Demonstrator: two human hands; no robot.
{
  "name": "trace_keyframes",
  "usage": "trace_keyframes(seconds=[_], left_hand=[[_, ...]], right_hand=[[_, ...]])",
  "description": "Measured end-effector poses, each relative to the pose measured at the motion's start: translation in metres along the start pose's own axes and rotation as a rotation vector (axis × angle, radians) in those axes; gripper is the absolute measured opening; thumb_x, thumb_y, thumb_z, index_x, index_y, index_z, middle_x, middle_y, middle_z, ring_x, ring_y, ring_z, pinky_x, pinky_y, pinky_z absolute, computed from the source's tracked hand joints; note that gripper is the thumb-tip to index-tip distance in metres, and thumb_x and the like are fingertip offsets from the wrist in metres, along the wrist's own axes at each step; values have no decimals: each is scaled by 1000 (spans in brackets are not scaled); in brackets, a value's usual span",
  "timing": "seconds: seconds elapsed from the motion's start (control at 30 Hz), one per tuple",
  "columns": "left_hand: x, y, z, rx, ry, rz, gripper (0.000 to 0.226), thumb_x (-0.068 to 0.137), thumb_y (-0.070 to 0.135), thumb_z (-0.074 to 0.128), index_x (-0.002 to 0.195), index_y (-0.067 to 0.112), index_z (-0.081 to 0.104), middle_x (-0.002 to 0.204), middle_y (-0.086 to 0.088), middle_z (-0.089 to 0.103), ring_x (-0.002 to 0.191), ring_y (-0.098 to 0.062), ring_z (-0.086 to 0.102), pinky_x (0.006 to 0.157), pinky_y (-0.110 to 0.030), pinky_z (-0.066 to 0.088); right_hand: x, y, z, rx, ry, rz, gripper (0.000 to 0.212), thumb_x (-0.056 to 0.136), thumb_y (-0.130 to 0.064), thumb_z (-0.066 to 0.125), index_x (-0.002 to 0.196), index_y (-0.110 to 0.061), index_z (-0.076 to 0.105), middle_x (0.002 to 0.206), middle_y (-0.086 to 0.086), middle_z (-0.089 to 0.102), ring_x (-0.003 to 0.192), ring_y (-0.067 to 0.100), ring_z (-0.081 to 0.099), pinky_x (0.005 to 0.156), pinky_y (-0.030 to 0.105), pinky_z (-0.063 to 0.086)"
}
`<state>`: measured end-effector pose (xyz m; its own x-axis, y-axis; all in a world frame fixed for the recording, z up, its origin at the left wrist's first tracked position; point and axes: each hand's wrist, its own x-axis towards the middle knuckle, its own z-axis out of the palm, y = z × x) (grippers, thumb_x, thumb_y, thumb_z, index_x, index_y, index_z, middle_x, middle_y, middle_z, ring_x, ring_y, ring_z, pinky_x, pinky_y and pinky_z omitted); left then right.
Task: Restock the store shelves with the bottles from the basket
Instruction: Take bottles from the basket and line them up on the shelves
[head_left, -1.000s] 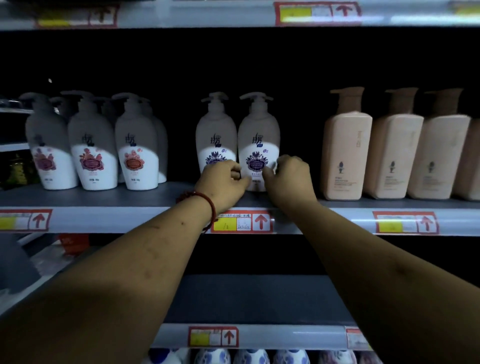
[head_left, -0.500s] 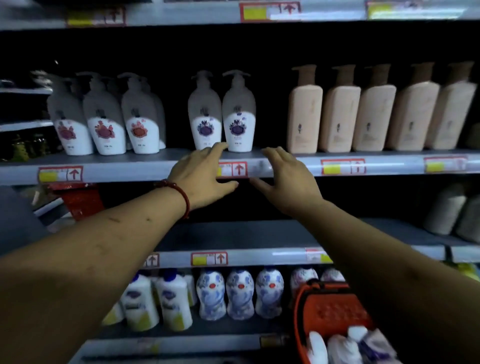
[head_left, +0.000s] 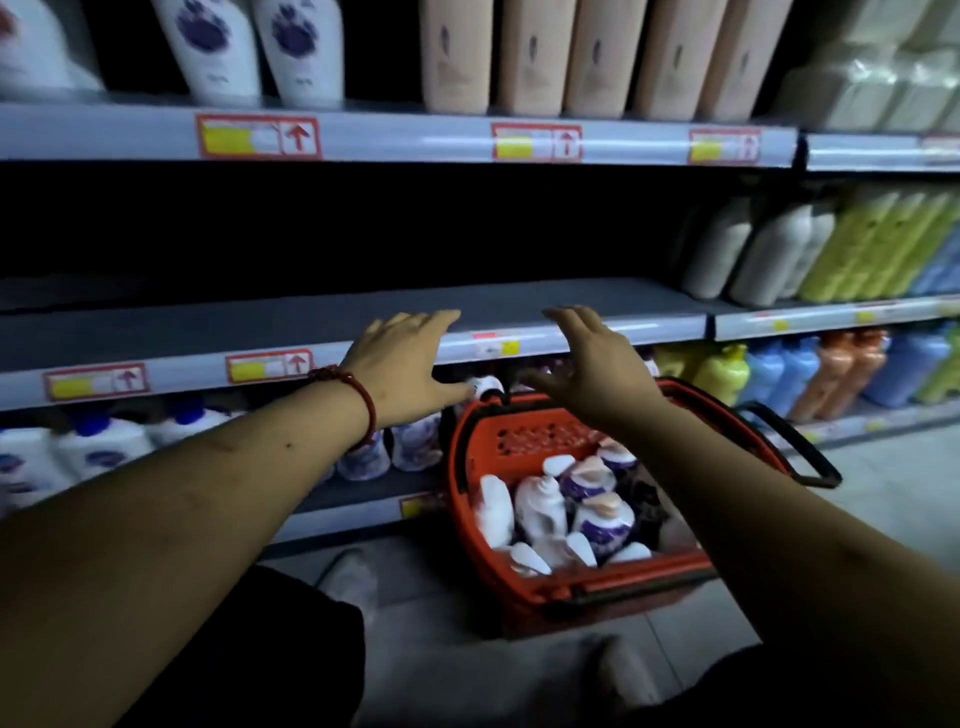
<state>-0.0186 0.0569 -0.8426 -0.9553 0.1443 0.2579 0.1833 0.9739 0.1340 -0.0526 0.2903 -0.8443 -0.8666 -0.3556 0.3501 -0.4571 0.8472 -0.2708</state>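
Note:
A red basket (head_left: 524, 587) stands on the floor in front of the shelves, holding several white pump bottles (head_left: 540, 506) with purple labels. My left hand (head_left: 402, 366), with a red bracelet on the wrist, hovers with spread fingers above the basket's far left rim. My right hand (head_left: 597, 364) is also spread and empty, above the basket's far rim. Two white bottles with purple labels (head_left: 254, 47) stand on the top shelf at upper left. The middle shelf (head_left: 311, 317) behind my hands is bare over most of its width.
Beige bottles (head_left: 571, 52) line the top shelf. Grey and green bottles (head_left: 810, 249) stand on the middle shelf at right. The bottom shelf carries white, yellow, blue and orange bottles (head_left: 779, 374). The basket's black handle (head_left: 795, 447) sticks out to the right. My shoes (head_left: 348, 577) are on the tiled floor.
Both hands let go of the bottles on the top shelf and dropped down, fingers now spread over the basket. The view tilted downward, bringing the basket and floor into sight.

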Motion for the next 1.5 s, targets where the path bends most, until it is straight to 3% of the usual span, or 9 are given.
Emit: trace_keyframes(seconds=[0.3, 0.43, 0.6, 0.77, 0.87, 0.97, 1.2, 1.37, 1.5], left_hand=[[24, 69, 96, -256, -196, 24, 87, 71, 66, 70, 143, 27, 41, 134, -4, 60, 123, -29, 55, 100, -39, 45], [45, 97, 125, -483, -300, -21, 77, 75, 44, 82, 140, 19, 49, 133, -5, 62, 121, -21, 59, 96, -25, 43], [68, 114, 161, -478, -433, 19, 87, 74, 56, 77, 144, 16, 43, 139, -7, 56, 124, -24, 56, 103, -37, 45], [87, 139, 192, -531, -483, 60, 77, 76, 46, 79, 140, 20, 46, 135, -6, 58, 122, -25, 56, 100, -41, 48], [91, 150, 209, -590, -494, 71, 63, 79, 34, 79, 134, 21, 53, 120, 0, 62, 111, -19, 59, 91, -30, 46], [98, 161, 226, -658, -546, 66, 73, 77, 33, 83, 141, 22, 50, 123, -2, 62, 110, -20, 60, 92, -27, 44], [108, 206, 238, -863, -498, 139, 61, 74, 43, 83, 128, 27, 60, 111, 3, 64, 95, -13, 63, 90, -30, 51], [111, 218, 244, -1036, -601, 53, 33, 91, 14, 68, 123, 19, 62, 74, -11, 71, 51, -24, 66, 68, -38, 60], [112, 229, 227, -1190, -593, 20, 31, 90, 3, 67, 119, 13, 66, 82, -7, 65, 48, -13, 58, 52, -29, 56]], right_hand=[[-31, 89, 25, -15, -121, 202, 81, 79, -57, 77, 143, -16, 49, 136, 10, 59, 121, 35, 58, 99, 46, 49], [-25, 120, 27, 36, -212, 257, 70, 74, -52, 82, 130, -18, 57, 122, 9, 66, 109, 31, 64, 91, 42, 53], [-36, 159, 36, 21, -342, 352, 81, 73, -51, 84, 139, -14, 55, 138, 8, 61, 126, 28, 58, 102, 39, 48], [-50, 191, 38, 65, -385, 450, 80, 76, -48, 84, 140, -11, 55, 140, 9, 60, 127, 27, 56, 102, 33, 46], [-61, 207, 43, 114, -443, 525, 82, 74, -45, 86, 143, -14, 53, 141, 7, 59, 126, 24, 57, 92, 25, 43], [-72, 226, 49, 158, -463, 597, 85, 68, -37, 90, 142, -17, 54, 138, 4, 59, 122, 22, 58, 85, 23, 40], [-97, 256, 67, 169, -404, 646, 93, 72, -42, 87, 151, -25, 40, 144, 8, 53, 128, 29, 53, 95, 32, 44], [-92, 260, 73, 157, -410, 678, 88, 77, -29, 85, 151, -23, 39, 141, 11, 57, 126, 31, 55, 96, 34, 45], [-86, 256, 70, 182, -389, 718, 86, 71, -24, 89, 145, -21, 45, 125, 8, 65, 114, 29, 62, 87, 34, 51]])
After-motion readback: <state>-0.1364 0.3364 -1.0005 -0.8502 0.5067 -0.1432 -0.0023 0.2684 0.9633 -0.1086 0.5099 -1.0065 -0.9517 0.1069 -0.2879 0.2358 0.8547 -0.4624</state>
